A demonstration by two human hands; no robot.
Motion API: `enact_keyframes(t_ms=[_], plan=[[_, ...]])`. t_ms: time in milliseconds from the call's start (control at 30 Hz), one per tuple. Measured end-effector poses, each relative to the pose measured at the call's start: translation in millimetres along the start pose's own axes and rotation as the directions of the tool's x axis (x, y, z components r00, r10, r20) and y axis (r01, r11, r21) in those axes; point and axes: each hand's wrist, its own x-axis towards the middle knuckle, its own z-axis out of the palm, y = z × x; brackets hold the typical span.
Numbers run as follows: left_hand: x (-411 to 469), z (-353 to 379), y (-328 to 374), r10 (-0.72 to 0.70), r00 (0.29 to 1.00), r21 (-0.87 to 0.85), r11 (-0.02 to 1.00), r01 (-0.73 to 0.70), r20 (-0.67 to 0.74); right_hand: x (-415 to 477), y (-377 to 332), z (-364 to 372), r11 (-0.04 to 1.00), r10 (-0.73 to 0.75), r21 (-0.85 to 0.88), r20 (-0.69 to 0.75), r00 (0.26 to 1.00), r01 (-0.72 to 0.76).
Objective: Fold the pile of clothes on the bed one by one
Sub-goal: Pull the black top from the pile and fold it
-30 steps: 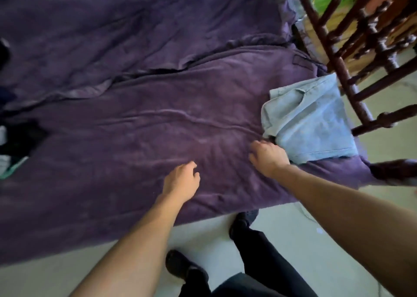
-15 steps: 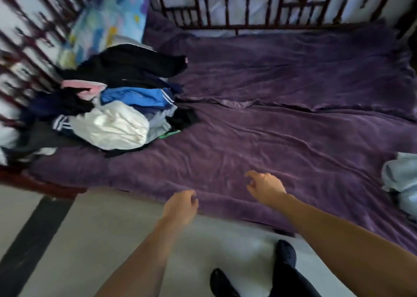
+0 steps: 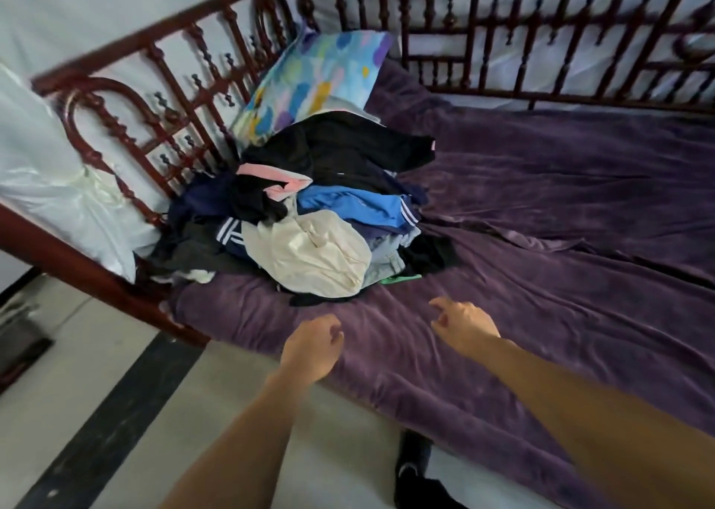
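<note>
Both our hands hang empty over the purple blanket [image 3: 541, 276], fingers loosely curled: left hand [image 3: 311, 348] at the bed's near edge, right hand [image 3: 464, 324] beside it. Beyond them we see the pile of clothes [image 3: 332, 183] heaped by the wooden railing [image 3: 185, 94], its cream garment [image 3: 309, 255] nearest us.

Both hands, the left hand [image 3: 311, 348] and right hand [image 3: 464, 324], hover empty with loosely curled fingers above the purple bed [image 3: 541, 315], near the heaped pile of clothes [image 3: 321, 218] beside a colourful pillow [image 3: 313, 78].
</note>
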Motion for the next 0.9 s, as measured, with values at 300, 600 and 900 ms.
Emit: enact_keyframes(t_ms=[300, 600, 900], plan=[[118, -76, -100, -0.144, 0.989, 0.021, 0.989, 0.144, 0.043, 147, -119, 4, 0.999, -0.013, 0.034, 0.066, 0.998, 0.011], [227, -130, -173, -0.084, 0.992, 0.015, 0.996, 0.083, 0.097, 252, -227, -3, 0.999, -0.034, 0.028, -0.001, 0.999, 0.034], [389, -182, -255, 0.067, 0.997, 0.034, 0.997, -0.068, 0.035, 375, -343, 33, 0.989, -0.113, -0.107, -0.114, 0.987, 0.100]])
